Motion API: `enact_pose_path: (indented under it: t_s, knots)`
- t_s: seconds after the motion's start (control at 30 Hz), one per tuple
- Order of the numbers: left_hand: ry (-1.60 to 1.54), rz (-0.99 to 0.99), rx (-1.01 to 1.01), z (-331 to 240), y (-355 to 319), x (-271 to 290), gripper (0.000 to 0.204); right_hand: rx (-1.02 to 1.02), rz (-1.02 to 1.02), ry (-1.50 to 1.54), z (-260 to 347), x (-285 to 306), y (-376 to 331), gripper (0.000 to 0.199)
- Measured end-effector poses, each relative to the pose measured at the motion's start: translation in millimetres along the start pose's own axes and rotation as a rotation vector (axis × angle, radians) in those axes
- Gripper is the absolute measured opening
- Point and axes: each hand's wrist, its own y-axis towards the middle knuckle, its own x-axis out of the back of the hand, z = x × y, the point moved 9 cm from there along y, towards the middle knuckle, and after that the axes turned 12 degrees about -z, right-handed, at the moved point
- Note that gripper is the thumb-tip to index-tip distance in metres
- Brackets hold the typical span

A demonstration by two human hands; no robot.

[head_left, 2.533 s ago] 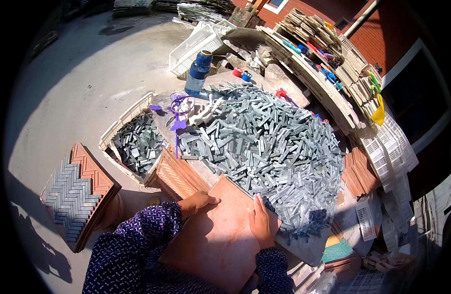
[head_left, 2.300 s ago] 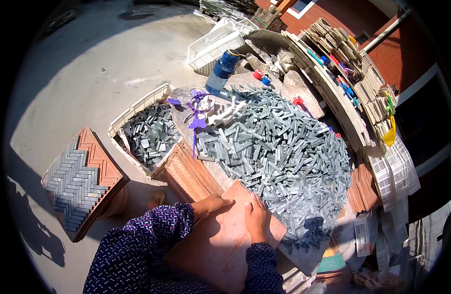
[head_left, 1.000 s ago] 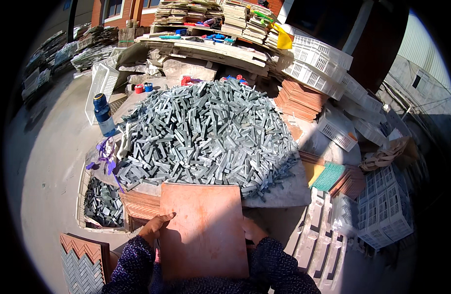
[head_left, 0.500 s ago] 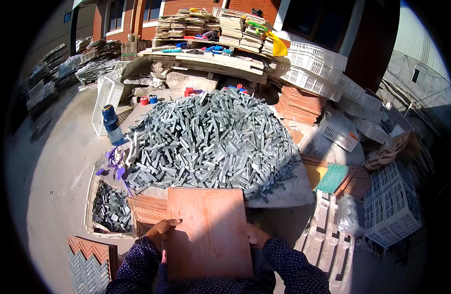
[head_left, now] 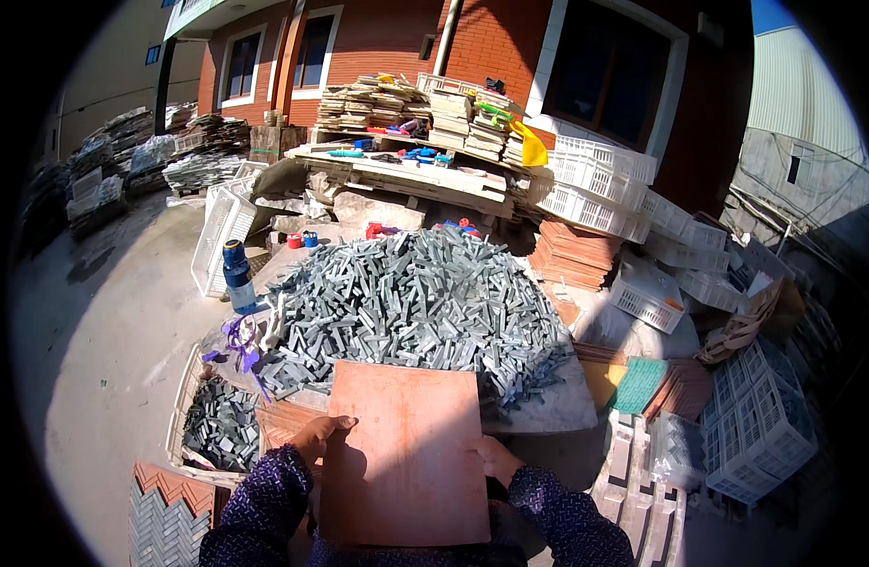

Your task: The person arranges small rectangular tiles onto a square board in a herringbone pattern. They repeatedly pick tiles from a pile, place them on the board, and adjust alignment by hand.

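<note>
A flat, square, reddish-brown board (head_left: 401,454) is held upright-tilted in front of me by its two side edges. My left hand (head_left: 321,437) grips its left edge, the thumb lying on the face. At the right edge my right hand (head_left: 496,459) is closed on it, its fingers partly hidden behind. Beyond the board spreads a big heap of small grey stone strips (head_left: 406,302) on a table (head_left: 571,402). By my left forearm lies a board with grey strips set in a herringbone pattern (head_left: 168,520).
A crate of grey pieces (head_left: 181,402) stands left of the table, near a bottle (head_left: 238,279) and purple ribbon (head_left: 240,340). White crates (head_left: 595,184) and stacked reddish boards (head_left: 571,253) are at the right. A slatted pallet (head_left: 633,501) lies lower right.
The view has tilted up slightly, so the surroundings sit lower in the picture. Both hands keep hold of the board, which has barely shifted.
</note>
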Motion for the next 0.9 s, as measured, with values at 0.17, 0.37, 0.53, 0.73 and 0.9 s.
enact_pose_path:
  t_s: [0.17,0.37,0.53,0.73,0.9]
  knots:
    - [0.096,0.149,-0.563,-165.1,-83.5,-20.8,0.028,0.705,-0.095,-0.21,194.2,-77.9,-90.2,0.025]
    - [0.647,0.236,-1.382,-190.9,-157.8,-38.7,0.027,1.164,0.073,-0.71,220.8,-108.3,-130.2,0.021]
    - [1.064,0.007,-1.664,-120.0,-151.1,-25.1,0.04,1.664,-0.14,-1.258,146.7,-100.4,-121.5,0.026]
    - [1.264,-0.154,-1.708,-50.0,-112.1,1.1,0.044,1.606,-0.235,-1.316,79.8,-84.9,-91.6,0.027]
    - [1.321,-0.247,-1.569,-11.2,-70.0,25.0,0.043,1.56,-0.303,-1.354,33.2,-82.9,-68.8,0.031]
